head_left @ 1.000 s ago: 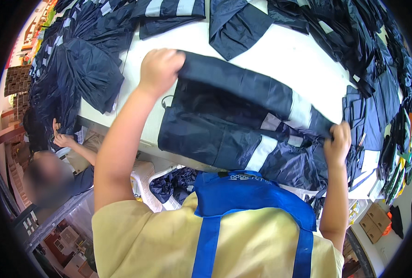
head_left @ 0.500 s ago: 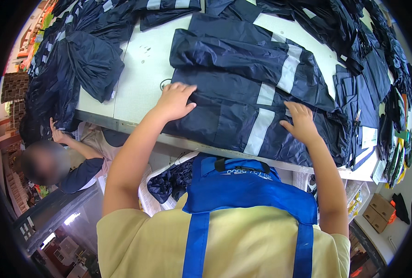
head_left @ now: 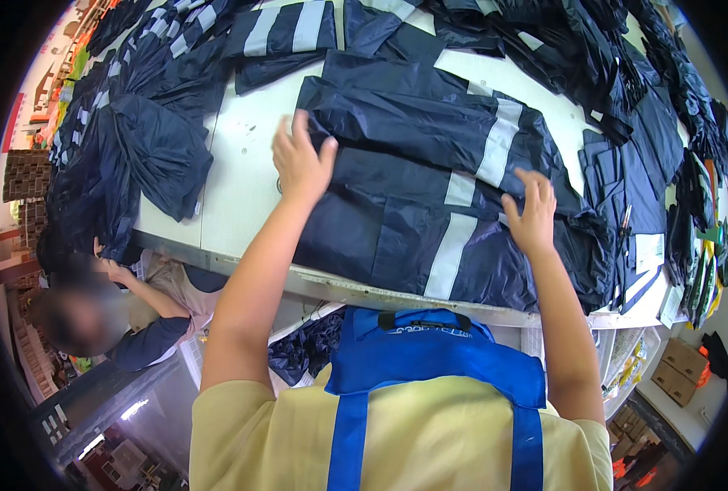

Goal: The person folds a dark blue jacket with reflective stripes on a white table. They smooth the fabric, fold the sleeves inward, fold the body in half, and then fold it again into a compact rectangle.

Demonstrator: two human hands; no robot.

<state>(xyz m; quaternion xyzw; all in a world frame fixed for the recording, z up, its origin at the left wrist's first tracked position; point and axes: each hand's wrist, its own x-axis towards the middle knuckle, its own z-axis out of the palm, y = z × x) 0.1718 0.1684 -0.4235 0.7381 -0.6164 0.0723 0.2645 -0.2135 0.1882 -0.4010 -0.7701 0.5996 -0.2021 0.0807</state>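
A navy garment (head_left: 413, 176) in thin shiny cloth lies in front of me on the table, its long panels stacked one beyond another. Pale silvery bands (head_left: 452, 255) cross it. My left hand (head_left: 303, 164) is over the garment's left end, near the rolled upper panel, with thumb and fingers spread and nothing held. Over the right half, beside the upper pale band, my right hand (head_left: 532, 214) has its fingers apart and slightly bent. Whether its fingertips press on the cloth is hard to tell.
More navy garments (head_left: 164, 151) are heaped on the left, and others (head_left: 286, 33) lie along the far side. Folded dark pieces (head_left: 634, 180) and a white paper (head_left: 649, 252) are on the right. Another person (head_left: 147, 315) is at the lower left. The white table's (head_left: 241, 164) edge runs before me.
Both hands have moved farther from me over the garment; the left now reaches the upper panel's end with its fingers spread wider. The whole view has shifted slightly.
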